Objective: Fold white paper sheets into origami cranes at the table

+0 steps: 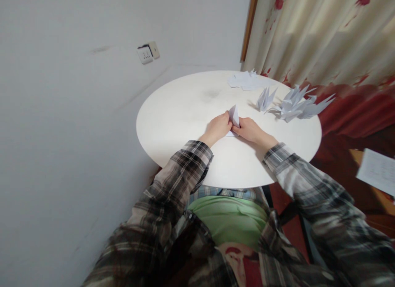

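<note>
A partly folded piece of white paper (234,114) stands between my two hands over the middle of the round table, its pointed tip facing away from me. My left hand (218,126) pinches its left side, fingers closed. From the other side my right hand (248,129) grips the paper's right edge, with thumb and fingers pressed together. The lower folds are mostly hidden by my fingers. Beyond my right hand stands a single folded paper crane (264,101), and to its right lies a cluster of several folded paper cranes (293,106).
The white round table (179,114) touches or nearly touches the wall on the left, where a socket (145,54) sits. Flat white paper sheets (245,81) lie at the table's far edge. A floral curtain (324,40) hangs behind. At right, a written sheet (378,171) rests on wooden furniture.
</note>
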